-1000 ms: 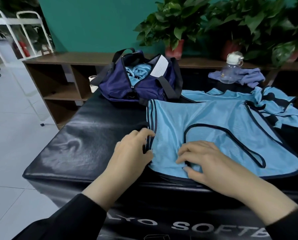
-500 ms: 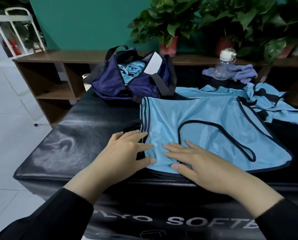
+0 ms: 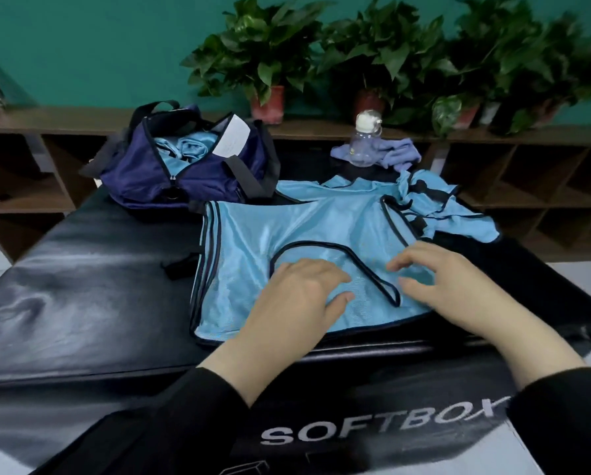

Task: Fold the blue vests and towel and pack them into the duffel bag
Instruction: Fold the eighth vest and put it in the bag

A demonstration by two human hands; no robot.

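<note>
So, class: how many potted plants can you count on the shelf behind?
4 pots show: one behind the bag, one behind the bottle, and two at right. Blur and leaves may hide more.

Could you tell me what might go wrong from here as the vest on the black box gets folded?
The vest lies right at the near edge of the black box, so it could slide off. Its far side touches the crumpled vest, which may drag along. The water bottle stands on the towel; pulling the towel could topple it.

left hand [image 3: 300,296]: flat, palm down | right hand [image 3: 441,279]: fingers loosely curled
</note>
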